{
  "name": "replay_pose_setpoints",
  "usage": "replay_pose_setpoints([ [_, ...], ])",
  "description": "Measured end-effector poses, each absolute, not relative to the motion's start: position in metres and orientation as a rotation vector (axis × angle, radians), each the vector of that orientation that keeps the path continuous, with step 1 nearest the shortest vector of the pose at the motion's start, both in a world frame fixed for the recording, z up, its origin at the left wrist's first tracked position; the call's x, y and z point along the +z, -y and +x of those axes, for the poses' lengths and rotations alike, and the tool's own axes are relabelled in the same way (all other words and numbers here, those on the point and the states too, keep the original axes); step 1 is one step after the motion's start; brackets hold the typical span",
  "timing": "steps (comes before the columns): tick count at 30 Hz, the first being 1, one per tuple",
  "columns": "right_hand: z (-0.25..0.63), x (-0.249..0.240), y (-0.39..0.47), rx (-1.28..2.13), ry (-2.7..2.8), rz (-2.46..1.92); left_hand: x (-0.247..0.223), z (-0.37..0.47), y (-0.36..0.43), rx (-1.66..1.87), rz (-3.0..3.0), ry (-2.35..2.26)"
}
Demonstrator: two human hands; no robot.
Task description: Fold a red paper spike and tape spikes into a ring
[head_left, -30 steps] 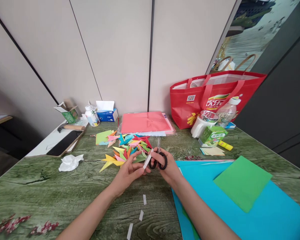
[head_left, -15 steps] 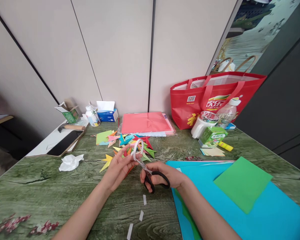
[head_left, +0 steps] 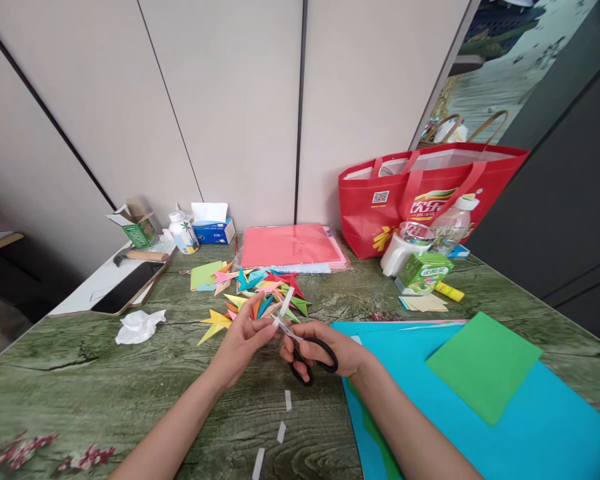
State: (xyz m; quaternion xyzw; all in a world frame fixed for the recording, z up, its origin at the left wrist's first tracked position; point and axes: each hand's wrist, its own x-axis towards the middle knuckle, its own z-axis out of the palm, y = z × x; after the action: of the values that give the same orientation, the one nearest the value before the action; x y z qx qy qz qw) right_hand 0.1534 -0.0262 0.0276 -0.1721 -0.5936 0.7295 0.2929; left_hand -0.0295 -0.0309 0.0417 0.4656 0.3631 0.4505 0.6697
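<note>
In the middle of the head view, my left hand (head_left: 240, 343) pinches a narrow roll of white tape (head_left: 287, 301), now seen nearly edge-on. My right hand (head_left: 325, 347) has its fingers through the black handles of a pair of scissors (head_left: 301, 357). The scissor blades point up and left and meet the tape close to my left fingertips. Whether the blades are fully closed is hard to make out. Behind my hands lies a pile of folded colored-paper stars (head_left: 265, 287). Below them, several short white tape strips (head_left: 281, 432) lie in a row on the table.
Blue paper sheets (head_left: 395, 373) with a green square (head_left: 485, 367) lie on the right. A red bag (head_left: 370, 213), white mug (head_left: 400, 253) and green box (head_left: 424, 272) stand behind. To the left are crumpled tissue (head_left: 140, 327), a phone (head_left: 127, 287) and a hammer (head_left: 140, 255).
The white tape has turned from a round loop to nearly edge-on. My left fingertips have drawn closer to the scissor blades, while my right hand stays almost in place.
</note>
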Motion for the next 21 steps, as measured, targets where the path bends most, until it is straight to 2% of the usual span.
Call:
replay_pose_setpoints([
  [9, 0.1520, 0.0318, 0.0294, 1.926, 1.581, -0.548, 0.0431, -0.0291, 0.0307, 1.018, 1.078, -0.813],
  [21, 0.1563, 0.0282, 0.0246, 1.987, 1.635, -0.291, 0.0398, -0.0306, 0.0306, 1.031, 1.132, -0.829],
])
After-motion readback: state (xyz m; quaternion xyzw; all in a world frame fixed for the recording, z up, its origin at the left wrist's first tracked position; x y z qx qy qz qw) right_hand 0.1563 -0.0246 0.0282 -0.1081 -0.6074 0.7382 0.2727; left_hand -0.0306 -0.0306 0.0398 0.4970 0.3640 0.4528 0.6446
